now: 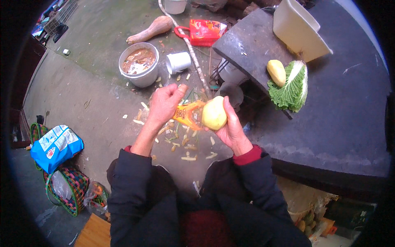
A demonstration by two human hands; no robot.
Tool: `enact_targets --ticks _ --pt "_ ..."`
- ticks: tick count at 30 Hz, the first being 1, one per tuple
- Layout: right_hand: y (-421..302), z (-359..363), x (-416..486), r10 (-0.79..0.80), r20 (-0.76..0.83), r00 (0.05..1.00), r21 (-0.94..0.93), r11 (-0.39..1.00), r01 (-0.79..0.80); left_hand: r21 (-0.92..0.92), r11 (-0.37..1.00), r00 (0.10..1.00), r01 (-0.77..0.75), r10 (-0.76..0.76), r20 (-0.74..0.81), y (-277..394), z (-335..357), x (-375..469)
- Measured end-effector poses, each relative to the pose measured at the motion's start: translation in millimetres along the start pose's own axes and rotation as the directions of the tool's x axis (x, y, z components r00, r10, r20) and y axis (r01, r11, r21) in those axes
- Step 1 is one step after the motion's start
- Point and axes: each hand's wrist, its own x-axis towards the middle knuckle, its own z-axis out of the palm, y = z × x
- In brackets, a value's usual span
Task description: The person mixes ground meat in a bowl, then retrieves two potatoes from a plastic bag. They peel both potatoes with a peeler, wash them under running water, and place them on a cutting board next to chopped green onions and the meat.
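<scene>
In the middle of the head view my left hand (165, 103) is closed around the handle of an orange peeler (189, 114), its wide head pointing right. The peeler's head lies against or very close to a peeled, pale yellow potato (215, 113). My right hand (233, 131) grips that potato from its right side, thumb along the edge. Strips of peel (189, 158) are strewn over the concrete floor below both hands. Another peeled potato (276, 73) rests on a green cabbage leaf (291, 88) at the corner of the dark table to the right.
A bucket (139, 81) of murky liquid, a tipped white pail (179, 62), a squash (151, 29), a red bag (206, 32) and a long stick (193, 57) lie ahead. A cream basin (297, 29) leans on the dark table (339, 123). Woven baskets (66, 188) and a blue bag (57, 148) sit left.
</scene>
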Motion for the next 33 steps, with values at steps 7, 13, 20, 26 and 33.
enact_targets --ticks 7,13,20,26,33 --pt "21.7 -10.4 13.8 -0.179 -0.102 0.978 -0.499 0.860 0.106 0.550 0.798 0.957 -0.248 0.289 0.012 0.8 5.6 -9.9" --pt "4.1 -4.0 -5.2 0.027 -0.092 0.995 -0.401 0.914 -0.062 0.593 0.805 0.931 0.005 0.212 -0.296 -13.2 -29.2 17.2" --pt "-8.7 3.4 -5.8 0.173 0.057 0.983 -0.099 0.981 -0.167 0.219 0.975 0.996 -0.048 0.062 -0.061 -34.0 -5.6 13.5" --pt "-0.2 -2.4 -4.0 0.185 -0.057 0.981 -0.269 0.943 -0.194 0.413 0.876 0.968 -0.248 0.242 0.066 11.2 -8.8 1.7" --pt "-8.0 1.1 -5.4 0.147 -0.084 0.986 -0.083 0.985 -0.154 0.313 0.947 0.893 -0.076 0.204 -0.400 -6.9 -36.4 13.3"
